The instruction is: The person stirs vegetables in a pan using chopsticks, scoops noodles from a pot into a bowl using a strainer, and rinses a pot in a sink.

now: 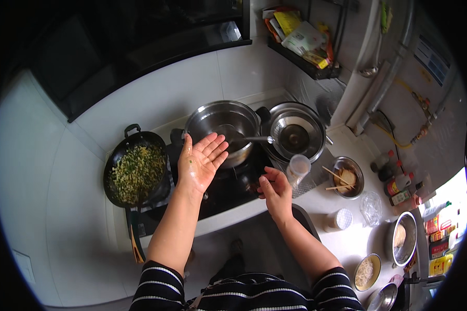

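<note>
My left hand [202,161] is held palm up over the front of the stove, fingers stretched out. The palm looks wet, and a small green bit [190,161] sticks to it. Nothing is gripped there. My right hand [276,194] hovers at the stove's right front, its fingers loosely bent and apart, with no object visible in it. Just beside it stands a clear plastic jar [298,168]. Behind my left hand is a steel pot [223,110] with a long-handled utensil [259,139] resting in it. A black wok [110,189] of chopped greens and pale bits sits at left.
Nested steel bowls [317,120] stand right of the pot. On the right counter are a bowl with bread-like pieces and chopsticks [348,176], a white-lidded jar [339,220], crumpled plastic [370,208], bottles [399,182] and more bowls [367,272]. The wok handle [135,243] overhangs the front edge.
</note>
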`<state>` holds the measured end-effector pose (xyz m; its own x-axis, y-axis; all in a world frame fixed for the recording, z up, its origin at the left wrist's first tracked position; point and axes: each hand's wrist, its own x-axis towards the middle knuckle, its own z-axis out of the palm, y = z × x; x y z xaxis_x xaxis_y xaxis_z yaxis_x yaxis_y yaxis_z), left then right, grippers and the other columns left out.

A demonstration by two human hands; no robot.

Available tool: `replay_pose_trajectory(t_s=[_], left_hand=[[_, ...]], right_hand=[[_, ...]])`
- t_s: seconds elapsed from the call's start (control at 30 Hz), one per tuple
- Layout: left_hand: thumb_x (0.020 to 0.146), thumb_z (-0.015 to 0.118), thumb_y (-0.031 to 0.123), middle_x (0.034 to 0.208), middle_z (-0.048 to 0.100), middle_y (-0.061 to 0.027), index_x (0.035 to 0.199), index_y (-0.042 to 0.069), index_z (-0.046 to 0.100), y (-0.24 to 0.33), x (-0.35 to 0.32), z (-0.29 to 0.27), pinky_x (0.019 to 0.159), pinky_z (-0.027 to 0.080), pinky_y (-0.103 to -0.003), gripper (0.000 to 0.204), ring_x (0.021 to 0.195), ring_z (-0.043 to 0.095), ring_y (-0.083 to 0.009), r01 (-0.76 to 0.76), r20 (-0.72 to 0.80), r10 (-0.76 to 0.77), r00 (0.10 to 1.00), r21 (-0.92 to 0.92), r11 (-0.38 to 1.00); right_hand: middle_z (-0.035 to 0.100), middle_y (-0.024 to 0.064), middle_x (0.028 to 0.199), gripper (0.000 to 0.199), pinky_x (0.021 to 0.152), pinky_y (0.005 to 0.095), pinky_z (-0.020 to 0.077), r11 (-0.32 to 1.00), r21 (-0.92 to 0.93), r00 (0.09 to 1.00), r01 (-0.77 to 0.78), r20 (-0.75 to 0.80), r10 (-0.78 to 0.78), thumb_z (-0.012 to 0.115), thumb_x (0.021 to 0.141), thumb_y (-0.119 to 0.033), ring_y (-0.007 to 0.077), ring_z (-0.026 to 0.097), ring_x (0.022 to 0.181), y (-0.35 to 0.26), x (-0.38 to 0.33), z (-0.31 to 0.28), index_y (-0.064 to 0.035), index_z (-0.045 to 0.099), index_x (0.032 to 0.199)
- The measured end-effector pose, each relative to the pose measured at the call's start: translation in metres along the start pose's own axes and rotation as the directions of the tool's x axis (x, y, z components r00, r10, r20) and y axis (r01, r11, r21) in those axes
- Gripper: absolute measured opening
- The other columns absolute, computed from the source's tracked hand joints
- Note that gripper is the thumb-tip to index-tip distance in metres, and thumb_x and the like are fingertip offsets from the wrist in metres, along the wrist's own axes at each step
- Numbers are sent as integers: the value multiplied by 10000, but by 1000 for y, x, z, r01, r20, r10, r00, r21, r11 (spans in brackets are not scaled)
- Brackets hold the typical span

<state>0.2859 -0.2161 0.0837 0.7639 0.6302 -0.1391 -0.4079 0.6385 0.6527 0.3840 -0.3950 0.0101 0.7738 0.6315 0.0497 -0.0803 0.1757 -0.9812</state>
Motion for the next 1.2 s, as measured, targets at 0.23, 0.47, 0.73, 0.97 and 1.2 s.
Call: replay_pose_trajectory(t_s=[0.23,0.47,0.73,0.97,1.2], left_hand=[[871,376,632,1333,427,-134,1203,58,489,47,88,-43,1056,194,-461,673,1252,358,-282,29,-71,-11,997,265,964],[872,554,464,1137,540,-91,1071,60,541,55,125,-47,921,363,-409,451,1076,493,-232,-115,-48,147,988,407,906],[853,618,350,1005,570,-77,1046,78,515,47,113,-44,754,472,-384,349,869,568,-207,42,-177,38,984,428,903],[866,598,346,898,598,-70,1062,81,513,25,112,-25,630,505,-328,341,726,597,-186,320,-187,-261,947,630,707],[906,554,206,864,593,-31,1058,55,554,36,131,21,590,444,-227,214,694,536,-88,-189,222,-74,972,930,317]], right_hand=[[559,84,1008,596,555,261,496,952,-41,948,-304,-109,298,668,821,-252,136,565,730,21,70,45,-28,380,1292],[475,140,1205,931,573,338,544,782,-60,781,-620,-139,609,707,735,-453,236,633,751,22,125,61,-8,210,1385],[548,201,1071,407,521,342,568,616,139,630,-775,102,770,524,814,-157,308,645,643,54,160,68,27,432,1165],[618,175,795,301,477,345,562,637,163,653,-753,62,755,371,777,7,284,642,613,40,159,80,25,500,1048],[617,194,806,289,506,343,563,701,256,738,-666,90,669,387,784,11,296,639,610,2,144,67,42,493,1051]])
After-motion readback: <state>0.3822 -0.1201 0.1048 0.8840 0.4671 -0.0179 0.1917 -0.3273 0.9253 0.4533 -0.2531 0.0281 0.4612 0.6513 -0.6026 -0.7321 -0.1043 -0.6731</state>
